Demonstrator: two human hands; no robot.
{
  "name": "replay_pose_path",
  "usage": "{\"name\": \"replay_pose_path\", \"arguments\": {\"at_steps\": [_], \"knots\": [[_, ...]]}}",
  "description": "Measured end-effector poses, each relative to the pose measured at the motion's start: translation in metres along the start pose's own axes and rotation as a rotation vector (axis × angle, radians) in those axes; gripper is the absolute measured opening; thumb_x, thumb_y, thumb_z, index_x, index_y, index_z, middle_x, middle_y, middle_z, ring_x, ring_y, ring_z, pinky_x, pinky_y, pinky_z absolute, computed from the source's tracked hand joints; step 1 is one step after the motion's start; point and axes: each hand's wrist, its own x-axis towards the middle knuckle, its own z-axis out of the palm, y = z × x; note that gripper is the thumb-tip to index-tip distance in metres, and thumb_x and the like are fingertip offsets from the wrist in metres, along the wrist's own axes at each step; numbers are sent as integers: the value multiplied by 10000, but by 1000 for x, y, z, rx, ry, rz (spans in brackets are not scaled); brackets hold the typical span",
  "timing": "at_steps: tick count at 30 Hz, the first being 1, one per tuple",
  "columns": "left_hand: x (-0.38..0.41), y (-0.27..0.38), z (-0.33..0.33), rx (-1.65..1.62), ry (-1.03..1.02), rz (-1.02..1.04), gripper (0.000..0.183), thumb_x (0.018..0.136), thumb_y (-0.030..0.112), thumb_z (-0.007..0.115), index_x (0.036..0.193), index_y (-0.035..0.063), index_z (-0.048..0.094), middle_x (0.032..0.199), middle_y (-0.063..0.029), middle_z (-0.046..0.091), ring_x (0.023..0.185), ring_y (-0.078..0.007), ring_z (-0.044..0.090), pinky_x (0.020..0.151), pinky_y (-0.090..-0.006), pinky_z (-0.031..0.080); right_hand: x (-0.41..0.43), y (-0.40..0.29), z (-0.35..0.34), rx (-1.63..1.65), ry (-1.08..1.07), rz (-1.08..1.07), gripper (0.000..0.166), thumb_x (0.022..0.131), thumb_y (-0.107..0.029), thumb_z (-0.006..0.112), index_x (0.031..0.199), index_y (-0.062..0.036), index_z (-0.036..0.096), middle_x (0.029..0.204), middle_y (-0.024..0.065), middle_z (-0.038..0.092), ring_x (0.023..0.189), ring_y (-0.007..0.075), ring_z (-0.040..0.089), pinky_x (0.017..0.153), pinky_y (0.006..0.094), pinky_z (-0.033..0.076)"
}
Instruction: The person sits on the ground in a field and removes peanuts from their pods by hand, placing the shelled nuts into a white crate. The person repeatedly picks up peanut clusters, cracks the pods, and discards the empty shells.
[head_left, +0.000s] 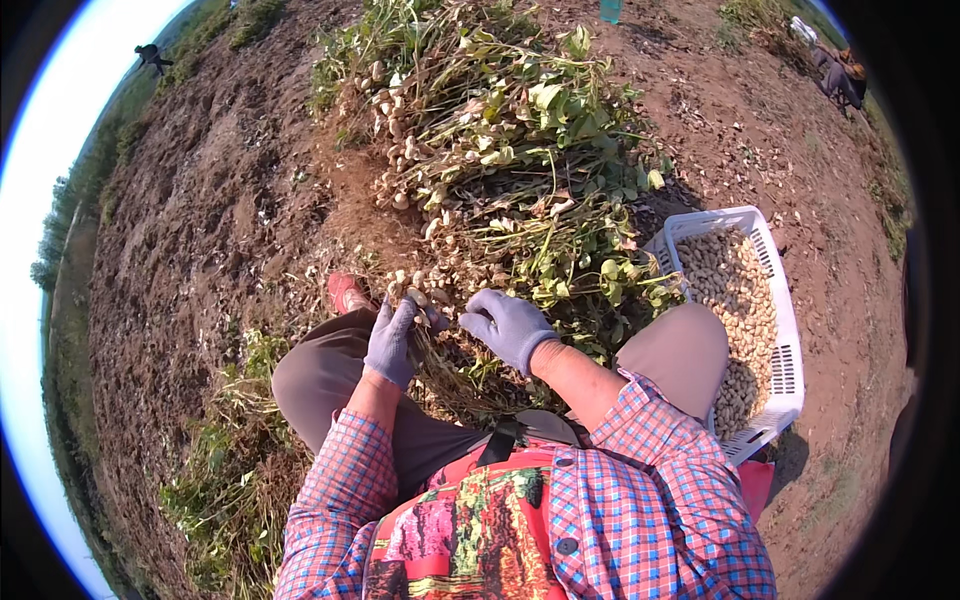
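Observation:
My left hand (393, 341), in a grey knit glove, grips a bunch of peanut plants (431, 367) by the stems near the roots. Pale peanut pods (415, 289) stick up at its fingertips. To the right of it, a short gap away, is my gloved right hand (510, 326). Its thumb and forefinger are apart with nothing visible between them; the palm faces down and is hidden. A heap of pulled peanut plants (517, 142) lies before me, pods mostly on its left side.
A white plastic crate (787, 375) beside my right knee holds many loose peanuts (739, 300). More plants (232, 480) lie at my left. A red shoe (346, 292) shows by the heap. Bare soil (187, 247) surrounds me; a person (838, 75) bends at far right.

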Motion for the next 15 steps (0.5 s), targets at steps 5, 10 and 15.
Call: {"name": "replay_pose_path", "arguments": {"at_steps": [5, 10, 15], "knots": [[-14, 32, 35, -118, 4, 114, 188, 969, 241, 457, 1069, 91, 511, 823, -55, 562, 681, -134, 554, 584, -295, 508, -13, 23, 51, -59, -484, -121, 459, 907, -420, 447, 1285, -160, 469, 1157, 186, 587, 1049, 353, 568, 899, 409, 443], [-24, 78, 55, 235, 177, 44, 235, 956, 236, 482, 1120, 69, 498, 780, -54, 569, 675, -149, 574, 569, -321, 531, -26, -20, 51, -142, -692, -184, 310, 891, -360, 449, 1099, -169, 577, 983, 161, 642, 897, 373, 602, 797, 439, 470], [6, 44, -7, 432, 88, 55, 278, 933, 111, 502, 1180, -1, 441, 934, -66, 589, 725, -103, 569, 650, -247, 502, 24, 26, 40, 703, 59, 36, 426, 900, -344, 583, 1155, -8, 522, 1075, 143, 623, 1000, 216, 604, 878, 326, 465]]}}
